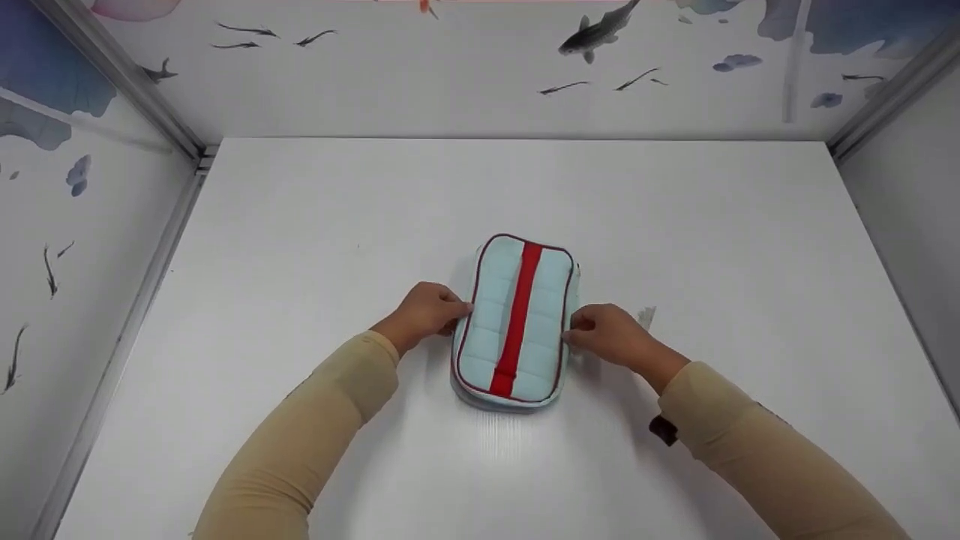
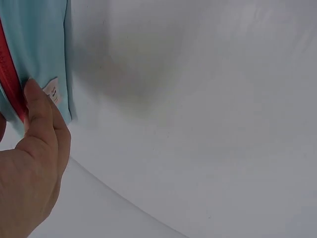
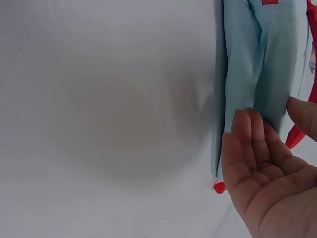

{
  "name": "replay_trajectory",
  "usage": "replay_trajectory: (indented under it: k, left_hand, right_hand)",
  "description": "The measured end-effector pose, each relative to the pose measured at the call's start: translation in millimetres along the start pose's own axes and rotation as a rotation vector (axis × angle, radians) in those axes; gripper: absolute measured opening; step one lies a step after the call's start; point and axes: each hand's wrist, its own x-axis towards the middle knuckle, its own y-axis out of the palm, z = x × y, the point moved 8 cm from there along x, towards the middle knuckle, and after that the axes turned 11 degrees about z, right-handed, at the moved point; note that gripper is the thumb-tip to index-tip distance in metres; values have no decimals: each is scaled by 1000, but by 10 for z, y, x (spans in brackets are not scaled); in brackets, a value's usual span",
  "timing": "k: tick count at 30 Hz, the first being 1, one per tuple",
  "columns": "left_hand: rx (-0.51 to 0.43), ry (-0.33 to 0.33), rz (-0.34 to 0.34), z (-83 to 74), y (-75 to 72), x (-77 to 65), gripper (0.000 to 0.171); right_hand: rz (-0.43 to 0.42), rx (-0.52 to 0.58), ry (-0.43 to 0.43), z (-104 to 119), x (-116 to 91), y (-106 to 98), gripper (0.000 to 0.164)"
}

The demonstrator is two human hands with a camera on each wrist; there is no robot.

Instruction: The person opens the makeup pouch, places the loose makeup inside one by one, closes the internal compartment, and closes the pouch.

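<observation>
A light-blue quilted zip bag (image 1: 487, 322) with dark red piping lies flat, a red strap handle (image 1: 517, 322) running along its top. My left hand (image 1: 427, 309) holds its left side, the thumb at the upper edge. In the left wrist view, those fingers lie along the side by the red zipper (image 2: 9, 74) and a small white label (image 2: 52, 90). On the opposite side my right hand (image 1: 611, 335) grips the bag, fingertips against the creased side wall and thumb at the top edge. A red bead-like end (image 3: 219, 187) shows below the bag in the right wrist view.
The white table (image 1: 337, 202) meets a back wall (image 1: 450, 90) printed with fish. Metal frame posts (image 1: 120, 71) stand at the corners. A small translucent strip (image 1: 646, 316) shows by the right wrist, and a dark piece (image 1: 663, 430) under the right cuff.
</observation>
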Motion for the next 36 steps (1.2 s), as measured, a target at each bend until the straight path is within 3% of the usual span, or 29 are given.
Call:
replay_trajectory:
  k: [8,15,24,36]
  left_hand:
    - [-77,-12,1,127,78,-43,20]
    - [-129,-20,-42,134,172,-110,19]
    - [-242,23,-58,122,366,-187,18]
    - [-300,62,-63,77,617,-227,31]
  right_hand:
    - [-3,72,27,20,100,-8,24]
    - [6,34,56,42,187,-89,26]
    - [46,-152,32,151,272,-247,28]
    - [101,-356,-39,333,387,-436,30]
